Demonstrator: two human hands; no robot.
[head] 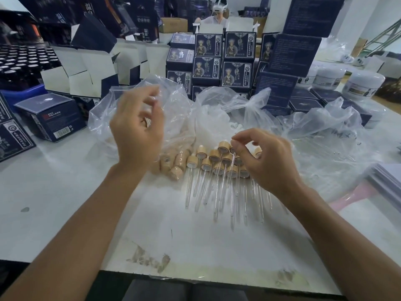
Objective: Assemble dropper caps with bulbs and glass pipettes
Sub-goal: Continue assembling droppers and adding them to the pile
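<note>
The white worktable (65,192) has bare surface along its near edge and to the left; toward the back it is hemmed in by crumpled clear plastic bags (173,101), stacked dark blue printed cartons (238,46) and white lidded jars (364,83) at the right. A heap of finished droppers with bamboo-coloured round caps and thin glass pipettes (219,170) lies at the centre, tubes fanning toward the near edge, with loose bamboo caps (173,164) in a bag just beside it on the left.

The left hand (138,131) is raised above the bag, blurred, fingers loosely curled (whether it has hold of anything cannot be told). The right hand (267,157) hovers over the heap, thumb and forefinger pinched on a single clear glass pipette (233,158) that hangs down among the caps.
</note>
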